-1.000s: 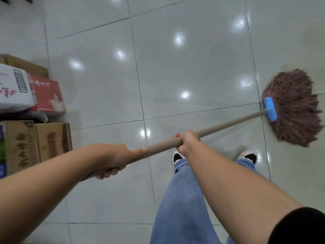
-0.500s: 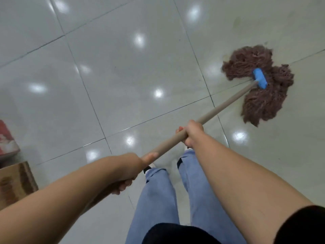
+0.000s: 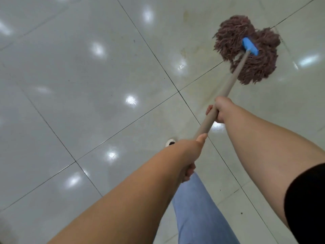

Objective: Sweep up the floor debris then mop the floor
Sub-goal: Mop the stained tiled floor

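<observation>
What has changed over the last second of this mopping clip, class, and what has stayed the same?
The mop head swung from the person's right side to lie out ahead on the floor, strands now spread on both sides of the blue clamp. The stacked boxes left the view. Left hand and right hand kept gripping the handle.

Maroon mop (image 3: 246, 51), blue clamp (image 3: 249, 46)

The left hand's (image 3: 189, 152) grip hides the mop handle's (image 3: 226, 90) near end; its fingers seem curled beneath.
</observation>
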Available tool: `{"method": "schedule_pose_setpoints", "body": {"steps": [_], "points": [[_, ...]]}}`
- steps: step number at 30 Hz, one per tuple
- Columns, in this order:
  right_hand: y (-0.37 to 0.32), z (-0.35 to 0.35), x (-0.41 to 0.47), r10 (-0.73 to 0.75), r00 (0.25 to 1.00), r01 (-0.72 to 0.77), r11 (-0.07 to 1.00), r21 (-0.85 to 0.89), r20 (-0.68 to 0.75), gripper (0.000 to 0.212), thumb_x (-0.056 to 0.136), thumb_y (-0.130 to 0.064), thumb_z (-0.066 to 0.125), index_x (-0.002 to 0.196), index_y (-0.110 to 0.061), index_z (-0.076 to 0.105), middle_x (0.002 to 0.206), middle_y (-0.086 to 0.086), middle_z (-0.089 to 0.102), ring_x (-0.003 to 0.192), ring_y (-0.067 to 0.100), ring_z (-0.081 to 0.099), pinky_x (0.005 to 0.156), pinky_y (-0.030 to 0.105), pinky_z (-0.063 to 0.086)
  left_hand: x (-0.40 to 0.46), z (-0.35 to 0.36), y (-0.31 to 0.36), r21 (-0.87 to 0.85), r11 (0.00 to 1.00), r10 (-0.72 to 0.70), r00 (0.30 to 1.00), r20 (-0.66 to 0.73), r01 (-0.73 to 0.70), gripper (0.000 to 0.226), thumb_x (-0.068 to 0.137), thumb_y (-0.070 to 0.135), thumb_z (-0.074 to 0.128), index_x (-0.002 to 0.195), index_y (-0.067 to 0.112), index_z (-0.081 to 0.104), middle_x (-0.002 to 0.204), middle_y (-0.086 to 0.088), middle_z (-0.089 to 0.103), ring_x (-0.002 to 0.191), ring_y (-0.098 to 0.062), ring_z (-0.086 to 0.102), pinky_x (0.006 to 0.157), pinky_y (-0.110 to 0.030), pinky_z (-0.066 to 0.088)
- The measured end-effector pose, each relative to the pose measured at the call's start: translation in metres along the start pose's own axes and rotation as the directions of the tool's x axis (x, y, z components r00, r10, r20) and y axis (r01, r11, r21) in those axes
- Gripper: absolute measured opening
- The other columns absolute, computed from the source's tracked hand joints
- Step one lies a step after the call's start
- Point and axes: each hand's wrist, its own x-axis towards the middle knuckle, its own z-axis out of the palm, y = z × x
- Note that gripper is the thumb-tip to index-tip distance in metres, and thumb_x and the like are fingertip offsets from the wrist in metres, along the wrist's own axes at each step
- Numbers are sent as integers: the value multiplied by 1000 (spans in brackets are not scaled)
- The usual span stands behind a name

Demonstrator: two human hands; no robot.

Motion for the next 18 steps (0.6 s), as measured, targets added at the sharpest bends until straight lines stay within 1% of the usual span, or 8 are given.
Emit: {"method": "schedule_pose_setpoints", "body": {"steps": [2, 3, 4, 6, 10, 14, 16, 18], "points": [[36, 33, -21, 28, 999, -30, 999, 35, 46, 15, 100, -17, 30, 91, -10, 40, 62, 7, 40, 43, 16, 41, 30, 13, 41, -2, -28, -52, 31, 999, 40, 997, -66, -38, 67, 76, 78, 39, 69, 11, 41, 25, 4, 29, 18, -11, 26, 39, -11, 33], [57, 54, -33, 37, 996, -41, 998, 39, 77, 16, 101, -17, 30, 94, -8, 41, 64, 8, 41, 48, 16, 41, 30, 14, 42, -5, -46, -83, 56, 997, 57, 993, -104, -51, 67, 75, 78, 39, 64, 13, 40, 26, 5, 28, 19, -11, 25, 39, -9, 30], [81, 77, -46, 50, 993, -54, 998, 35, 111, 17, 101, -18, 31, 105, -7, 42, 66, 9, 43, 51, 17, 43, 30, 15, 42, -8, -64, -116, 73, 996, 60, 988, -143, -50, 67, 74, 79, 40, 61, 14, 39, 26, 5, 29, 19, -12, 24, 37, -9, 29], [133, 125, -76, 81, 986, -86, 996, 31, 148, 30, 101, -20, 33, 127, -6, 39, 69, 11, 48, 55, 18, 47, 30, 17, 44, -17, -102, -187, 108, 994, 55, 976, -211, -33, 68, 70, 82, 40, 60, 15, 39, 28, 5, 32, 21, -12, 26, 36, -9, 28], [253, 219, -161, 144, 953, -168, 983, 71, 265, 39, 100, -18, 34, 137, -4, 33, 74, 14, 51, 60, 19, 52, 30, 24, 46, -43, -168, -349, 186, 982, 13, 956, -292, 43, 72, 63, 87, 37, 59, 15, 39, 32, 4, 36, 26, -14, 30, 36, -12, 29], [370, 293, -267, 220, 905, -235, 972, -4, 364, 39, 101, -19, 35, 137, -8, 29, 75, 16, 53, 61, 21, 55, 40, 32, 47, -91, -211, -501, 165, 973, -115, 957, -266, 163, 77, 52, 94, 34, 57, 17, 37, 34, 3, 37, 27, -16, 34, 39, -15, 34], [412, 316, -313, 256, 885, -265, 964, -31, 390, 39, 101, -21, 36, 136, -8, 29, 75, 17, 54, 62, 22, 55, 42, 32, 46, -113, -224, -557, 139, 966, -182, 953, -244, 219, 78, 49, 95, 33, 56, 18, 36, 36, 1, 38, 28, -16, 34, 42, -17, 34], [436, 332, -341, 265, 868, -289, 957, -7, 420, 37, 100, -21, 37, 134, -7, 29, 76, 17, 53, 61, 22, 54, 41, 31, 46, -125, -233, -591, 129, 957, -225, 944, -241, 260, 78, 52, 95, 31, 56, 17, 38, 37, 0, 40, 28, -17, 35, 45, -19, 35]]}}
